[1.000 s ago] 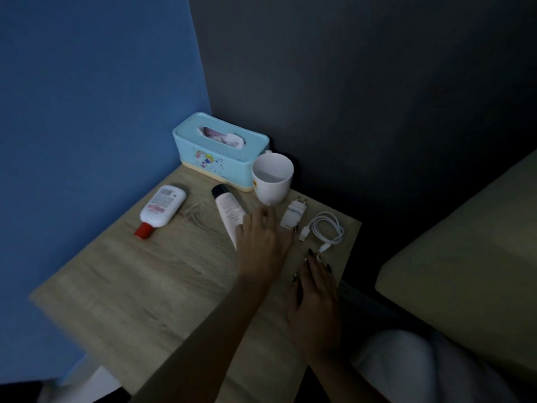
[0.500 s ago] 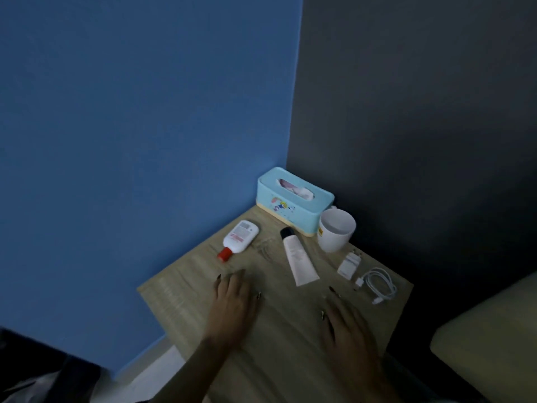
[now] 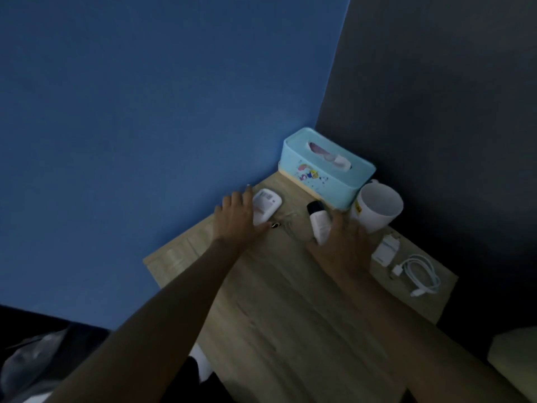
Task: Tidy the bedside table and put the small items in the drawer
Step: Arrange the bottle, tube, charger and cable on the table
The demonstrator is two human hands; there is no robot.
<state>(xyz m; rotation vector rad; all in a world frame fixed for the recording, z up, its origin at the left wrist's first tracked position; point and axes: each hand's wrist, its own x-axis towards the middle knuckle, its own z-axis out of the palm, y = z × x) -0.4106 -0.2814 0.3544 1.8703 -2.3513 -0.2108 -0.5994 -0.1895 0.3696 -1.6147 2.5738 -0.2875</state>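
Now | left hand [image 3: 236, 216] spread flat over bottle [image 3: 268, 202] | right hand [image 3: 344, 245] splayed over tube [image 3: 318, 222]

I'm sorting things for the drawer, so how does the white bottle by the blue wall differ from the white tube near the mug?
The bottle is broad and rounded; the tube is slimmer. The bottle carries a printed label; the tube looks plain. The tube shows a black cap; the bottle's cap end is hidden under the left hand. Both are white and lie flat on the table.
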